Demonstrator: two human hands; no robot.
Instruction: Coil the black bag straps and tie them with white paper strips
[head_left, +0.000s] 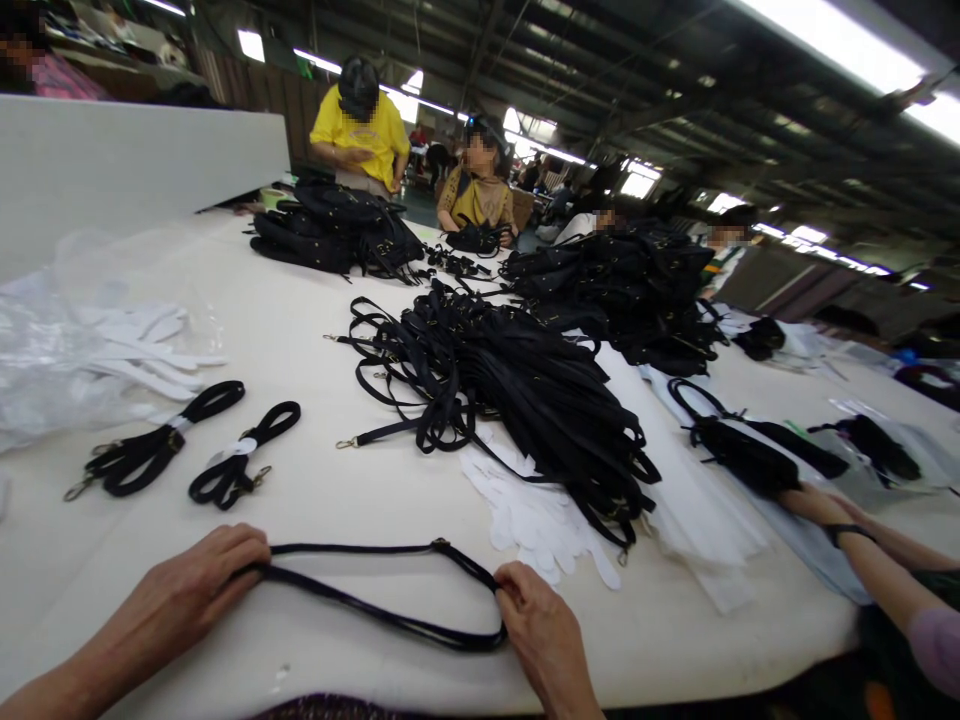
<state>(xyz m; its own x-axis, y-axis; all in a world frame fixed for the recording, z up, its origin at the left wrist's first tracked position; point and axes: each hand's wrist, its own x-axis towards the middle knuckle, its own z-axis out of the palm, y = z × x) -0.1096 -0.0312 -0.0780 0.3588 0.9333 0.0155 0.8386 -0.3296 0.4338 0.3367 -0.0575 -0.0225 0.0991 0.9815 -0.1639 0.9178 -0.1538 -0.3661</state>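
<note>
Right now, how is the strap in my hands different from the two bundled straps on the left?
The strap in hand lies stretched in one long flat loop between the left hand and right hand; the bundled straps are folded short. The bundles each wear a white paper band; the held strap has none. The bundles lie untouched, farther up the table. All are black with metal fittings.
</note>
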